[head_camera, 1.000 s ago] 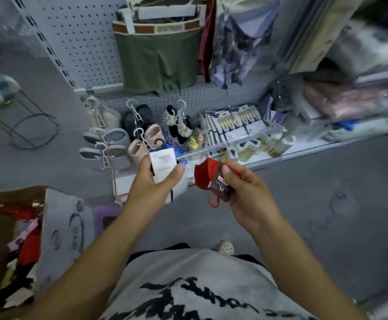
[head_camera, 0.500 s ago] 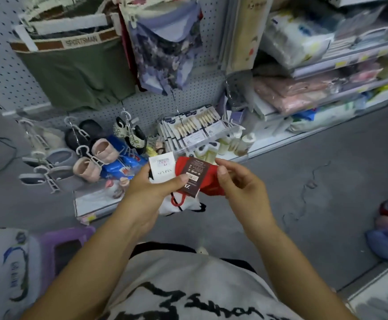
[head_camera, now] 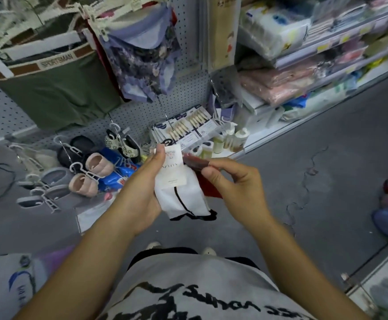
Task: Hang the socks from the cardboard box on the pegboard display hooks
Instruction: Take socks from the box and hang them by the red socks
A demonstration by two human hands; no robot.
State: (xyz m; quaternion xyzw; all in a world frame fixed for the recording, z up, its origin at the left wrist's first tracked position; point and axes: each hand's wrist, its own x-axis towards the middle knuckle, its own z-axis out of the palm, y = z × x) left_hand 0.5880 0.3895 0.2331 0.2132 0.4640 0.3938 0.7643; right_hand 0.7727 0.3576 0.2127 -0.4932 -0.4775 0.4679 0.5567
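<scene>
Gripping white socks (head_camera: 183, 199) in curled fingers, the left hand (head_camera: 140, 192) sits beside the right hand (head_camera: 237, 185), pinching red socks (head_camera: 208, 188).

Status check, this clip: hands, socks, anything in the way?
Left hand grips white socks. Right hand pinches red socks. Neither pair hung yet. Pegboard ahead crowded with hung goods.

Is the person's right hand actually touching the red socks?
Touching. The head view shows the right hand pinching the top edge of the red socks between thumb and fingers, with no gap.
</scene>
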